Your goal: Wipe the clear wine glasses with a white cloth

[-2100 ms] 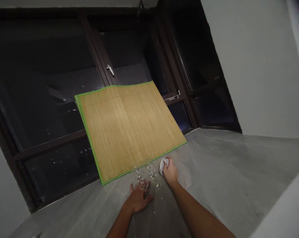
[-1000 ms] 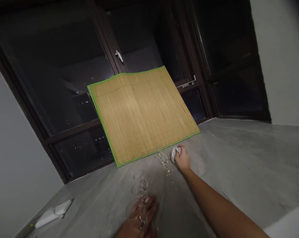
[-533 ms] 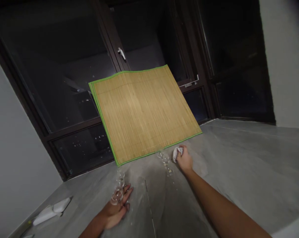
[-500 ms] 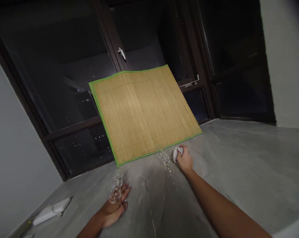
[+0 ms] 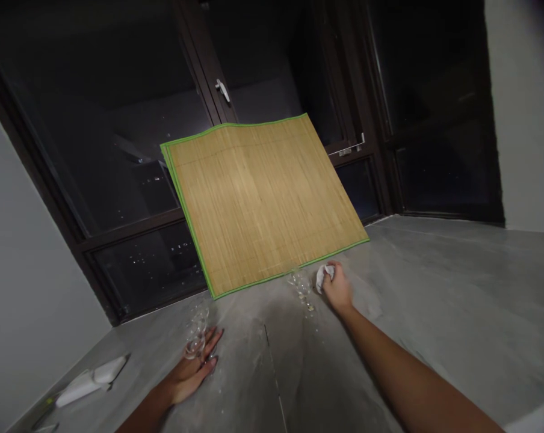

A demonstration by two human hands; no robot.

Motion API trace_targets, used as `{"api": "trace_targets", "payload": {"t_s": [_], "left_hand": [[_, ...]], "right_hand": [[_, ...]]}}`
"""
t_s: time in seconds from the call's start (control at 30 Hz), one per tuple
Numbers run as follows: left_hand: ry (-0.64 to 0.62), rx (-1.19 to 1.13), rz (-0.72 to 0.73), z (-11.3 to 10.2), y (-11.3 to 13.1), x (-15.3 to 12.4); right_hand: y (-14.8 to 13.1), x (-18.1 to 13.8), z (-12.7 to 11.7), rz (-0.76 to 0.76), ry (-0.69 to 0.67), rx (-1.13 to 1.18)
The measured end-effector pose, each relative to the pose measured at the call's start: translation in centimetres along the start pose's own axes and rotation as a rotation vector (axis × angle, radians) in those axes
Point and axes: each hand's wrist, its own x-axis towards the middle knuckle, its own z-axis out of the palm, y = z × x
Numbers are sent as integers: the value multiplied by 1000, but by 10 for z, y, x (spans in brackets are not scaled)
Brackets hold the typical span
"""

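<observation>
My left hand (image 5: 193,370) rests low over the grey surface, its fingers stretched out and apart. Clear stemmed glasses (image 5: 195,344) stand in a short row against its far side, seemingly touching it. My right hand (image 5: 339,290) is closed around a crumpled white tissue or cloth (image 5: 325,278), low over the surface. Left of that hand, more clear glasses (image 5: 302,282) are grouped close together by the mat's lower edge. The glasses are see-through and blurred, so their outlines overlap.
A bamboo mat with green edging (image 5: 267,198) leans against the dark window. The grey counter (image 5: 443,288) has a dark seam and small wet-looking spots. At the lower left lies a white folded bundle (image 5: 91,380). A pale wall (image 5: 23,228) bounds the left side.
My left hand has moved left, and the glasses beside it have shifted left too. My right hand stays almost in place with the white tissue or cloth. The view has tilted slightly.
</observation>
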Motion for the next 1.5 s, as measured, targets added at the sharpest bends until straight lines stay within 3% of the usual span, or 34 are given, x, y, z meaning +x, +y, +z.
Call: {"api": "trace_targets", "payload": {"t_s": [0.4, 0.53, 0.73, 0.97, 1.27, 1.5], "left_hand": [[-26, 18, 13, -4, -5, -2], [38, 6, 60, -2, -14, -14], [-21, -14, 31, 3, -22, -31], [-1, -6, 52, 3, -17, -32], [-36, -23, -56, -6, -4, -53], [-41, -1, -31, -6, -5, -58]], "right_hand": [[4, 1, 3, -11, 12, 4], [5, 1, 4, -20, 8, 8], [3, 0, 2, -16, 8, 6], [4, 0, 2, -21, -2, -1], [3, 0, 2, -15, -8, -12], [2, 0, 1, -15, -11, -19]]}}
